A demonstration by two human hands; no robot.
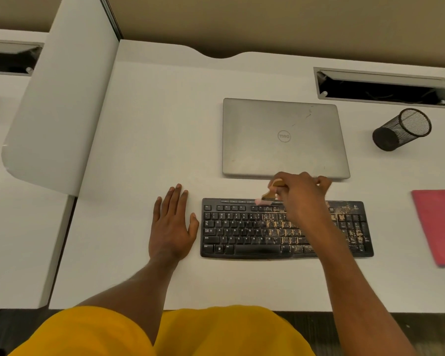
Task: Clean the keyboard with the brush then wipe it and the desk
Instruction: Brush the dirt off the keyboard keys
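Yellow clothing (216, 332) fills the bottom edge; left hand (171, 222) lies spread flat on the worktop (139, 150) beside the keyboard (242, 232) (bracing, I guess), right hand (298, 191) pinches the brush (267, 195) at its top row, mid-frame.

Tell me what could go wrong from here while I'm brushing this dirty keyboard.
1. The brush in the right hand works at the back edge of the keyboard, close to the laptop; grit may flick onto it.
2. The left hand lies flat on the desk beside the keyboard, not on it, so it could slide.
3. Grit sits mostly on the right half; sweeping leftward might spread it onto cleaner keys.
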